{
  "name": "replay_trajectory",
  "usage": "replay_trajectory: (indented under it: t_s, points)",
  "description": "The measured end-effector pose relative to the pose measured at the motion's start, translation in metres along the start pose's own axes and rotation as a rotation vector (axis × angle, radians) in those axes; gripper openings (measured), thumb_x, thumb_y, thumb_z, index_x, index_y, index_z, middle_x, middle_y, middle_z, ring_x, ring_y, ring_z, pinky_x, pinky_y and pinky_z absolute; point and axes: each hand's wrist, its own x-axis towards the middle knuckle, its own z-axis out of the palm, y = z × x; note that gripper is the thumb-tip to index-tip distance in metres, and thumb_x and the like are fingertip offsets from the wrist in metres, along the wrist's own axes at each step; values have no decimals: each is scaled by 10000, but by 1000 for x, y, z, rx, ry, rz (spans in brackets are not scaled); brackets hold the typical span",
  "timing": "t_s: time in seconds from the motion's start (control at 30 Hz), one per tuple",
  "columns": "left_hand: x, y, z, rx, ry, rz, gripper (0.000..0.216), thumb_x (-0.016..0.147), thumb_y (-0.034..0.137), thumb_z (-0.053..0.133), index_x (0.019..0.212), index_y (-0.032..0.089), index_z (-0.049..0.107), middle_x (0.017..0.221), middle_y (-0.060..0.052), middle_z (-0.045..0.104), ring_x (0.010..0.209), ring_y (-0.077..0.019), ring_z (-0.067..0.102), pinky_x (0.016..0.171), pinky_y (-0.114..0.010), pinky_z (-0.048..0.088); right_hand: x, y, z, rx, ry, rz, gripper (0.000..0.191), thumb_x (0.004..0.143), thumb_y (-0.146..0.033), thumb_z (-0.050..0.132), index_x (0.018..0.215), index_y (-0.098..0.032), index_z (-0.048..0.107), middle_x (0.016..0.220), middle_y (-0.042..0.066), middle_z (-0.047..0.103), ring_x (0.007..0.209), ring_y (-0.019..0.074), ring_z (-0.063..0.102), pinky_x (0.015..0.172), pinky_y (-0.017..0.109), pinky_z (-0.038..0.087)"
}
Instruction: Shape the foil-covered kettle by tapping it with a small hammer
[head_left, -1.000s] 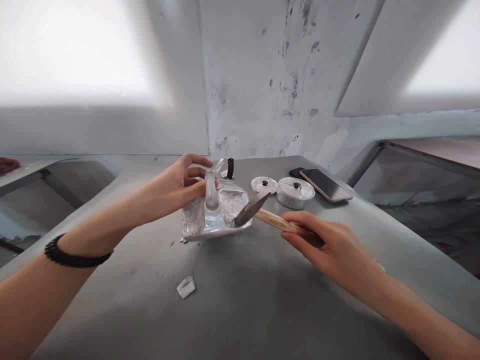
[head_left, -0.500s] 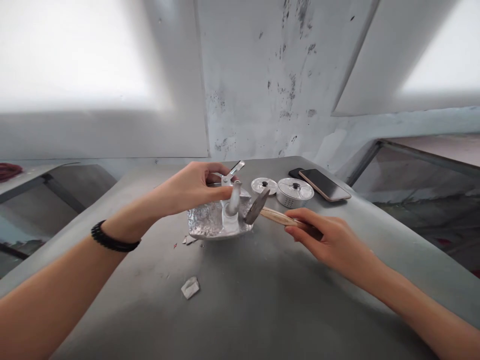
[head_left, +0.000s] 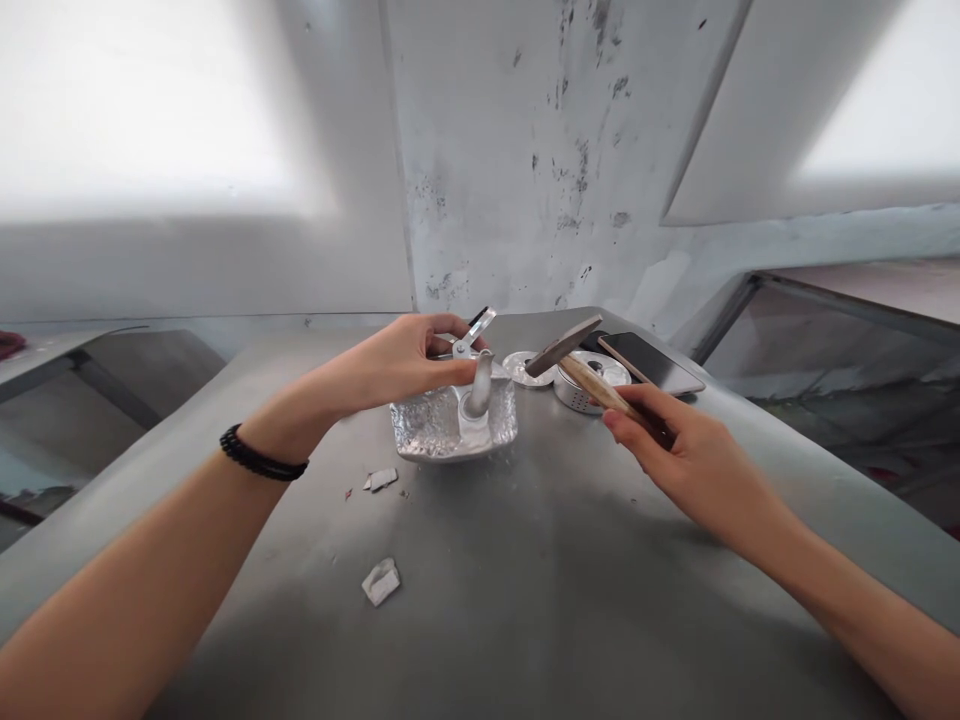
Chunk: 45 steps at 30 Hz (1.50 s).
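A crushed, flattened aluminium kettle (head_left: 439, 427) with an upright spout (head_left: 480, 385) lies on the grey metal table (head_left: 525, 580). My left hand (head_left: 409, 360) is closed on the kettle's top edge by its handle (head_left: 474, 330), holding it in place. My right hand (head_left: 675, 450) grips the wooden handle of a hammer (head_left: 577, 362), whose dark metal head is raised above and to the right of the kettle.
Two small round aluminium lids, a flat lid (head_left: 523, 367) and a perforated round piece (head_left: 585, 392), sit behind the kettle. Two phones (head_left: 649, 362) lie at the far right. White scraps (head_left: 381, 580) lie on the table near me. A stained wall stands behind.
My right hand has lifted the hammer head up and away from the kettle's right side. My left hand has turned the kettle a little and kept hold of it.
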Motion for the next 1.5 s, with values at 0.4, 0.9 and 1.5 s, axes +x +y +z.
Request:
replay_trajectory:
  t_s: [0.4,0.9,1.5]
  points:
    - [3,-6,-4,1,14,-55,501,908,613,657,1220,227,727,629,24,483,504,-138,395,500,-314,214,-7,-9,-9,44,126,-159,244,1008,-517,612,1102,-295,653,634,-53,546,519,143,499,467,264,396]
    - [3,-9,-13,-15,3,-84,527,892,583,699,1274,221,736,805,-41,688,606,-172,558,521,-282,336,-9,-13,5,528,-16,-121,245,1067,-513,551,1187,-306,603,667,-67,443,512,120,398,442,246,348]
    - [12,-22,2,-382,-29,-109,295,945,480,687,901,189,690,837,-28,602,690,-157,547,597,-289,421,-14,-6,-1,246,-103,-52,363,1038,-614,545,1143,-272,608,704,-51,420,553,126,376,482,273,320]
